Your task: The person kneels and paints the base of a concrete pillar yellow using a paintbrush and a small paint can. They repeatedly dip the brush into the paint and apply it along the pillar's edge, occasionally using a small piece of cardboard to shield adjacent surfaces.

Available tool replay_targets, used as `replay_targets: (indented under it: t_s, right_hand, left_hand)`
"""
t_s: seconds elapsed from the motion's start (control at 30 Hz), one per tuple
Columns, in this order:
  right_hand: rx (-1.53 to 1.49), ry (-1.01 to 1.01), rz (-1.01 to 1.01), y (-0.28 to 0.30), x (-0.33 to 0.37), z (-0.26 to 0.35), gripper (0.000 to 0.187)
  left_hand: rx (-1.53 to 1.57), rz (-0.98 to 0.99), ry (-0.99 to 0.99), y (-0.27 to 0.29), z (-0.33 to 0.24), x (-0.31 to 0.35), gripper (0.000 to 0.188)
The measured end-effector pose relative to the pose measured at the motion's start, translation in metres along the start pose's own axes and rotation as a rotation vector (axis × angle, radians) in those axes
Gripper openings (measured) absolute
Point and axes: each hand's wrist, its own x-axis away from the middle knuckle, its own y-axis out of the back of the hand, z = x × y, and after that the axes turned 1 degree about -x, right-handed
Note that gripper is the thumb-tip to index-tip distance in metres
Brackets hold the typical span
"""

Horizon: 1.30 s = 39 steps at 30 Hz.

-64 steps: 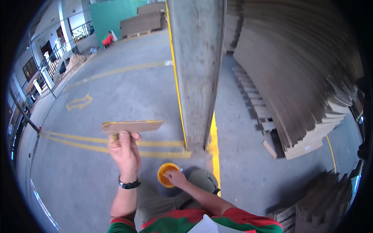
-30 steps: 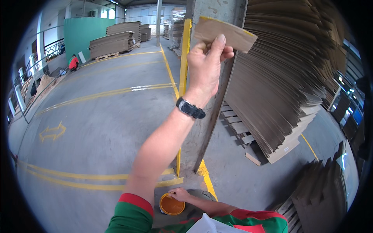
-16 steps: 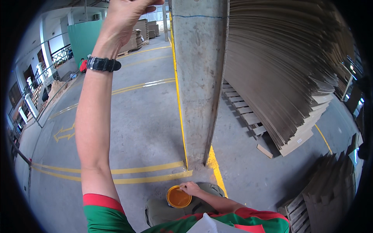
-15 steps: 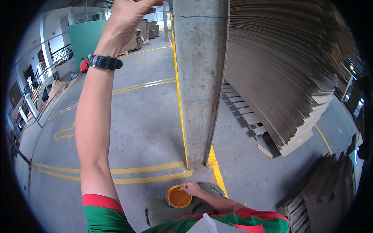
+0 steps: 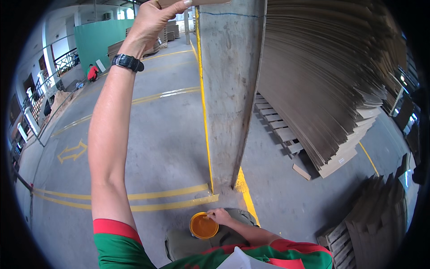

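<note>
High at the top edge, my left hand [image 5: 152, 20], with a black watch on its wrist, grips a flat brown piece of cardboard [image 5: 210, 2]. The cardboard lies across the upper part of a grey steel column [image 5: 230, 89], whose left edge carries a yellow stripe. Low in the middle, my right hand [image 5: 220, 216] is closed at the rim of a round yellow bucket [image 5: 191, 227] holding orange-yellow paint [image 5: 204, 227]. From its fingers a small pale stick reaches over the paint; it looks like a paintbrush, its tip hard to see. The bucket is by my legs.
Right of the column, a tall stack of cardboard sheets [image 5: 313, 89] leans over a wooden pallet [image 5: 280, 125]. Another cardboard stack [image 5: 380, 210] stands lower right. Yellow lines [image 5: 165, 194] mark the grey floor. A person in red and green [image 5: 92, 73] crouches far left near a green screen [image 5: 92, 42].
My left hand has shifted slightly right, and the cardboard in it now shows across the column. The whole view has tilted a little. My right hand stays at the bucket.
</note>
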Motion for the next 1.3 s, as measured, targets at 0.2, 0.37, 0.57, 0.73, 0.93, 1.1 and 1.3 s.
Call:
replay_targets:
  t_s: [0.2,0.37,0.57,0.73,0.93,1.1,1.3]
  right_hand:
    - [0.004,-0.028,0.017,0.005,0.001,0.006,0.029]
    - [0.049,-0.052,0.047,0.006,0.001,0.008,0.030]
    - [0.037,-0.043,0.051,-0.004,0.002,0.001,0.030]
    - [0.025,0.012,0.005,-0.007,0.004,-0.003,0.030]
    - [0.054,-0.020,0.038,-0.006,0.003,-0.004,0.030]
    - [0.060,0.043,0.019,-0.017,0.006,-0.007,0.031]
    - [0.176,0.122,0.040,-0.026,0.013,-0.007,0.029]
  left_hand:
    - [0.079,0.020,-0.044,0.000,0.014,-0.009,0.049]
    - [0.089,0.063,-0.129,0.000,0.012,-0.015,0.049]
    - [0.126,0.081,-0.139,-0.002,0.013,-0.014,0.045]
    - [0.129,0.060,-0.160,-0.005,0.014,-0.012,0.043]
    - [0.141,0.065,-0.164,-0.006,0.010,-0.010,0.039]
    - [0.159,0.030,-0.170,-0.009,0.014,-0.008,0.036]
    - [0.157,-0.010,-0.144,-0.012,0.014,-0.008,0.040]
